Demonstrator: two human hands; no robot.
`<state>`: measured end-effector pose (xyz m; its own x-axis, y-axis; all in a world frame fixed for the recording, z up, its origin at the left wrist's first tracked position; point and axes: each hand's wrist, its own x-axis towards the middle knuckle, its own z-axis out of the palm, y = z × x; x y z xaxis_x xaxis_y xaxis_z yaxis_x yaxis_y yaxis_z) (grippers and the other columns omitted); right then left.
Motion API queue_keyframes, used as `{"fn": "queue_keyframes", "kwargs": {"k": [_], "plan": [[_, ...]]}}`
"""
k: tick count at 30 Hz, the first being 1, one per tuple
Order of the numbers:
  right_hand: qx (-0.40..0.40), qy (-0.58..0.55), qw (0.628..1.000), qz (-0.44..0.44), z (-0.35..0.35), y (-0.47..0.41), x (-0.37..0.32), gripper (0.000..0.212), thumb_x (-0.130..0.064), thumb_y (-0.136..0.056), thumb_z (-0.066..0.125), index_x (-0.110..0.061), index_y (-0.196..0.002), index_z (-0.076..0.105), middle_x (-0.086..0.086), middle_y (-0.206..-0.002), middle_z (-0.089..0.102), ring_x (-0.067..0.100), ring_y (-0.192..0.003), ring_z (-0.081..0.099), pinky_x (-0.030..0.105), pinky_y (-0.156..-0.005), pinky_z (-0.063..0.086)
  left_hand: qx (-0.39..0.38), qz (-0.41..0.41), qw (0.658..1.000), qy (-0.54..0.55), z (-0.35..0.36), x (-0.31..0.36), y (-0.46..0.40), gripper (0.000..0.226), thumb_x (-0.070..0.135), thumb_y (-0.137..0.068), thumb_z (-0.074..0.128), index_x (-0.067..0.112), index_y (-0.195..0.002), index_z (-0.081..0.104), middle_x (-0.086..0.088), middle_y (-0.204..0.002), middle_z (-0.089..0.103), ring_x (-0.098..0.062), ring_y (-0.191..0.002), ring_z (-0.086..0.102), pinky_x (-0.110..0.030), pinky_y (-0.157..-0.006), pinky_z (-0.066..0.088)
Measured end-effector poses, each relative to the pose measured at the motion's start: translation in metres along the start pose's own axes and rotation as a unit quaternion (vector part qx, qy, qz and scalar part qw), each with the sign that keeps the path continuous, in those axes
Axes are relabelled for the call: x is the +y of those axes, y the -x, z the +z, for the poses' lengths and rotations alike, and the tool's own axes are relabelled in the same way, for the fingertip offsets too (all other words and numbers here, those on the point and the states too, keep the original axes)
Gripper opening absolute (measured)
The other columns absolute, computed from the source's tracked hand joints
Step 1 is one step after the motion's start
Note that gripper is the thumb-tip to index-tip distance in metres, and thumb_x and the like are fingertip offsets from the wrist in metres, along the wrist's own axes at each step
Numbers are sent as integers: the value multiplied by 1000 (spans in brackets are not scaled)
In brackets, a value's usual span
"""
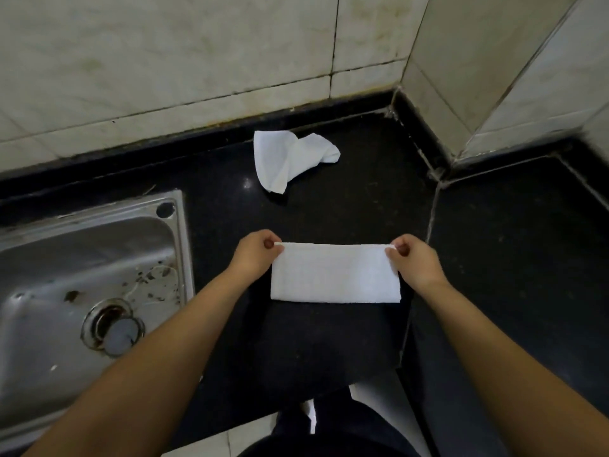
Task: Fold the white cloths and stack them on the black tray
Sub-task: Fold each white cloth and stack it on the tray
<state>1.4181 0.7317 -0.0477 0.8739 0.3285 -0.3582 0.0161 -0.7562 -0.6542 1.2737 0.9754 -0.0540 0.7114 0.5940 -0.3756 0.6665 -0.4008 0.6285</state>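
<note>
Left hand (255, 250) and right hand (413, 258) each pinch a far corner of the half-folded cloth (334, 273), lying on the tray (329, 338) right of the sink (82, 275). Step: folding. Next likely: second fold. Crumpled cloth (291, 158) waits beyond, on the table (510, 242).
</note>
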Motion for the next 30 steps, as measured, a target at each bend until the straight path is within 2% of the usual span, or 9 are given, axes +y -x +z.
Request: {"fn": "queue_keyframes", "kwargs": {"k": [3,5,8,11,13,16,20,25,30], "plan": [[10,55,998,2,5,-11,4,9,-23,-93,54,-16,-96,59,4,-91,61,20,-83,59,33,-74,48,17,-22,1000,10,9,3,-6,5,21,-91,58,19,-88,62,5,-80,59,-13,-80,57,-21,-63,42],[21,91,996,1,8,-15,9,8,-25,-93,53,-18,-94,58,5,-98,61,21,-83,59,33,-72,48,24,-25,999,-1,16,3,-9,7,23,-90,56,22,-85,61,4,-81,61,-17,-83,60,-33,-77,50],[31,129,991,-16,10,-15,12,10,-25,-93,52,-18,-98,57,5,-106,57,21,-84,56,33,-70,47,47,-8,997,-57,24,4,-6,4,23,-90,55,23,-88,58,6,-84,57,-18,-86,58,-41,-90,46],[40,189,980,-48,9,-15,6,31,-22,-92,53,-17,-122,52,8,-121,51,25,-106,53,38,-84,48,80,9,992,-101,26,2,-2,17,23,-90,58,19,-106,54,1,-100,55,-19,-99,54,-38,-93,41],[41,230,969,-86,14,-17,-11,38,-21,-92,53,-17,-130,48,9,-127,49,27,-118,47,39,-95,43,86,-2,991,-104,24,2,6,25,26,-90,59,19,-112,51,0,-108,55,-18,-103,53,-37,-94,39],[-29,251,955,-158,43,-21,-54,34,-23,-93,51,-19,-127,52,7,-126,52,26,-118,47,40,-98,40,85,-17,989,-124,28,-3,29,28,34,-90,58,21,-112,48,2,-109,54,-15,-104,52,-34,-92,38],[-137,318,908,-236,102,-15,-105,37,-25,-95,46,-18,-131,47,9,-131,48,29,-122,44,43,-98,37,81,-39,981,-172,45,-16,60,32,43,-89,55,21,-112,49,3,-112,53,-14,-105,51,-33,-92,41],[-146,408,871,-232,132,-16,-116,41,-20,-93,52,-15,-133,42,11,-134,46,30,-125,44,44,-99,39,84,-67,974,-198,51,-21,71,33,42,-92,52,18,-115,50,-1,-117,52,-17,-110,49,-34,-94,38],[-178,413,866,-219,129,-17,-120,36,-24,-95,50,-15,-130,46,10,-131,48,27,-122,46,42,-100,39,47,-105,980,-161,49,-15,63,29,35,-92,53,15,-113,56,-5,-119,49,-20,-111,47,-38,-97,38]]}}
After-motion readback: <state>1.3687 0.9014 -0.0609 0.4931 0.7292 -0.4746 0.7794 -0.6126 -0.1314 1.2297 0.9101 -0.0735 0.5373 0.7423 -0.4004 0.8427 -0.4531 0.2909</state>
